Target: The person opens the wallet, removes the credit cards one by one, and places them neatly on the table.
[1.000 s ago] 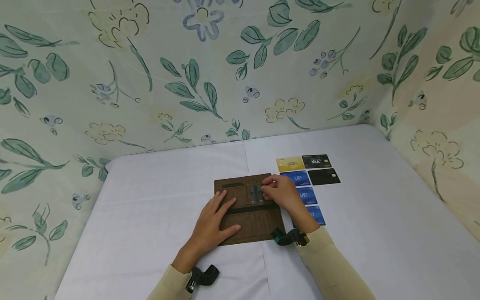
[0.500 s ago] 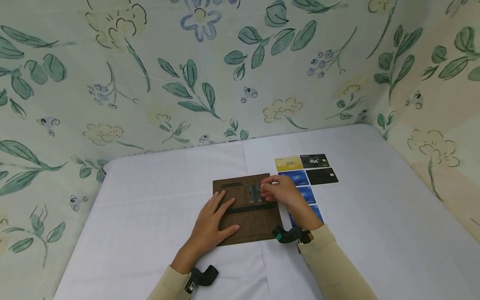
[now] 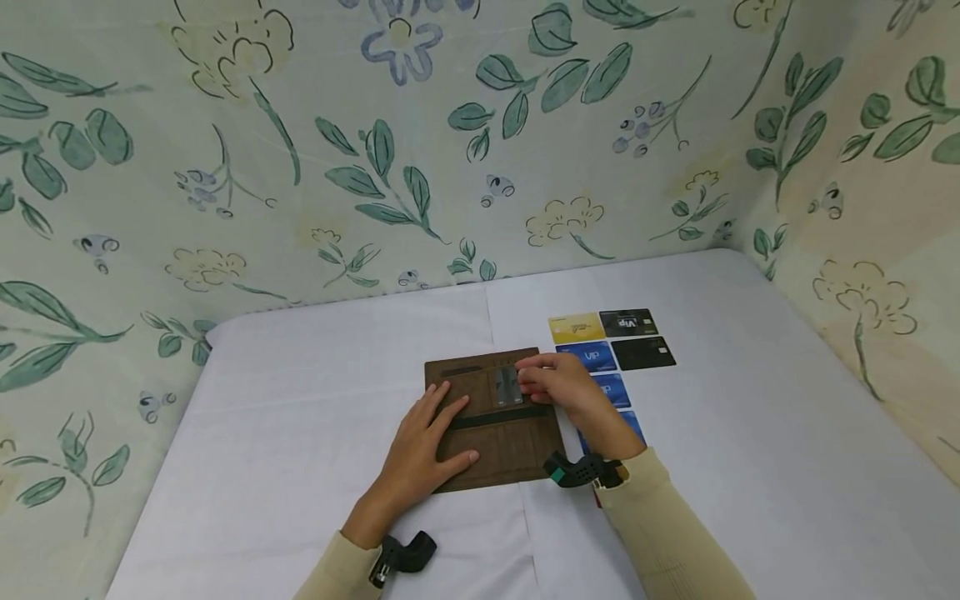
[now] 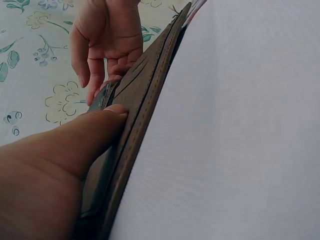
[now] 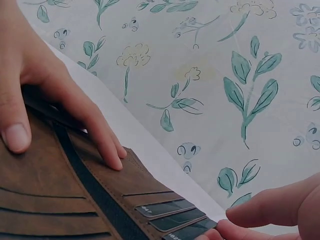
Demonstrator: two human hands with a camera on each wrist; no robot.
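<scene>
An open brown wallet (image 3: 498, 454) lies on the white table. My left hand (image 3: 423, 446) rests on its left side with fingers spread; in the left wrist view the thumb (image 4: 107, 117) presses the inside of the wallet. Dark cards (image 5: 165, 207) sit overlapped in the wallet's slots at its upper right. My right hand (image 3: 562, 385) pinches the outer edge of the dark card (image 5: 192, 230) nearest it, thumb above and fingers below in the right wrist view. Most of that card is in its slot.
Right of the wallet lie a yellow card (image 3: 576, 327), a black Vip card (image 3: 628, 322), a plain black card (image 3: 643, 352) and several blue cards (image 3: 588, 357), partly under my right arm. A flower-patterned cloth (image 3: 390, 192) hangs behind the table.
My right hand's fingertips have moved slightly left, toward the slots, at the dark card's edge. My left hand holds its place on the wallet. The head view has shifted a little.
</scene>
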